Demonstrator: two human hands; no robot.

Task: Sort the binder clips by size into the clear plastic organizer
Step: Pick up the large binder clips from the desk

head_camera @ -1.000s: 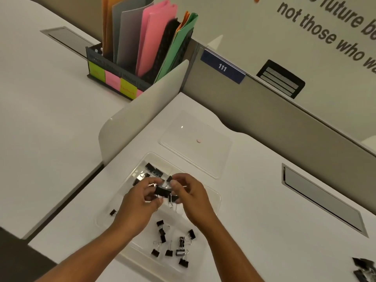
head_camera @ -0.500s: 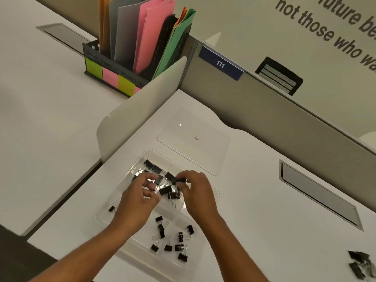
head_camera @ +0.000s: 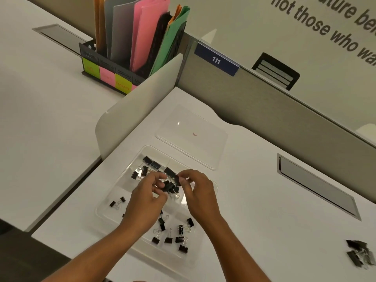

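A clear, shallow plastic organizer (head_camera: 205, 259) with rounded corners lies on the smooth white tabletop (head_camera: 264, 210), and both hands work above its middle. The left hand (head_camera: 145, 202) has its fingers curled and pinches a black clip (head_camera: 168, 187) at the organizer's centre. The right hand (head_camera: 198, 193) pinches another black clip (head_camera: 177, 179) between thumb and forefinger, just beside the left hand's fingertips.

In the organizer's far compartment lies a cluster of larger clips (head_camera: 151, 164), matte black wedges with thin wire handles. Its near compartment holds the small clips (head_camera: 175, 234), scattered loosely, their silver loops splayed. Two more small clips (head_camera: 117, 202) sit in the organizer's left compartment.

Beyond the organizer a flat transparent lid (head_camera: 193, 135) rests on the tabletop. To the organizer's right, well apart near the tabletop's edge, is an unsorted pile of clips (head_camera: 360, 255). To the organizer's far left, past a curved white divider (head_camera: 140, 106), a black mesh file holder (head_camera: 114, 66) stands with coloured folders upright in it and sticky notes on its front.
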